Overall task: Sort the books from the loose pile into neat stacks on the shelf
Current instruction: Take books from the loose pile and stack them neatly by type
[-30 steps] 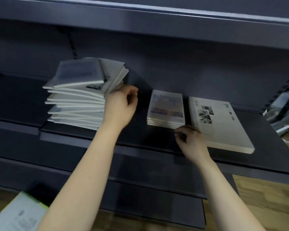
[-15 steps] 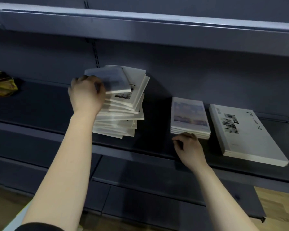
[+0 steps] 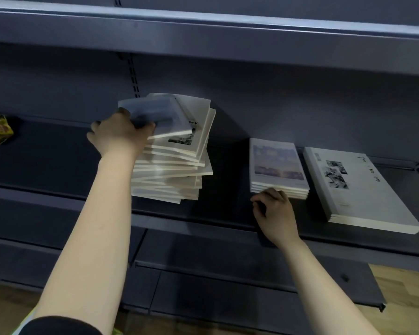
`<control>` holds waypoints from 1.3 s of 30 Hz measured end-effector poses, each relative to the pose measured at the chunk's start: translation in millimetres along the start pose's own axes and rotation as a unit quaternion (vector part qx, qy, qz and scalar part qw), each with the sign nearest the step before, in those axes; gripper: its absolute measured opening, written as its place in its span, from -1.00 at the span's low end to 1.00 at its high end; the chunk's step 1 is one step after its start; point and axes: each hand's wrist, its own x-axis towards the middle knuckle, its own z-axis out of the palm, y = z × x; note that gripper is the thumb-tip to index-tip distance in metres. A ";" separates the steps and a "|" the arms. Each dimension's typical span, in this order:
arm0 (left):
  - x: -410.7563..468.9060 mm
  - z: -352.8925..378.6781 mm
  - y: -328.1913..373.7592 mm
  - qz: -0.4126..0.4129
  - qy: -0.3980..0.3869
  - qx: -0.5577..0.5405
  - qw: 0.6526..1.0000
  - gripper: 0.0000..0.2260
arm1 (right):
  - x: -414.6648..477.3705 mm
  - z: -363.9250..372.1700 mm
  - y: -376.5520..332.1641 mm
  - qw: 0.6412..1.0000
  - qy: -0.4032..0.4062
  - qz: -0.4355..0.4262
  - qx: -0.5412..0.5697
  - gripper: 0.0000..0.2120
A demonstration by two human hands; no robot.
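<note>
top book (image 3: pixel 160 117), left grip (image 3: pixel 121 134) pinching it

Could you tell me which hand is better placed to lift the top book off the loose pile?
Left. The left hand already grips the top book of the loose pile; the right hand rests by the small neat stack.

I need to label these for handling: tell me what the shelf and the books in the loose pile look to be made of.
Shelf: probably painted metal, matte dark grey; slotted uprights and thin folded front lip suggest it.
Loose pile: paper books with thin soft covers, white page edges showing; the pale covers look fairly matte, though blur leaves the finish open.
</note>
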 end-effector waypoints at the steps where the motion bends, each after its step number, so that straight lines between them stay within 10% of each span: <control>1: -0.1 -0.7 1.4 -0.004 -0.004 -0.021 1.000 -0.48 | -0.4 0.6 0.6 1.000 0.003 -0.002 0.001 -0.88; 16: -59.6 32.5 46.6 0.132 0.012 -0.470 0.873 -0.64 | 5.2 -22.4 5.8 0.987 -0.089 0.033 0.128 -0.84; 22: -119.5 73.8 82.6 0.146 -0.073 -0.519 0.839 -0.66 | 10.0 -60.5 1.8 0.890 -0.052 0.194 0.409 -0.70; 26: -142.6 109.3 94.6 0.149 -0.138 -0.496 0.844 -0.72 | 10.5 -80.0 9.9 0.790 -0.023 0.269 0.550 -0.67; 39: -152.8 171.6 84.0 0.196 -0.154 -0.233 0.940 -0.86 | 14.2 -94.2 65.1 0.820 -0.003 0.337 0.462 -0.84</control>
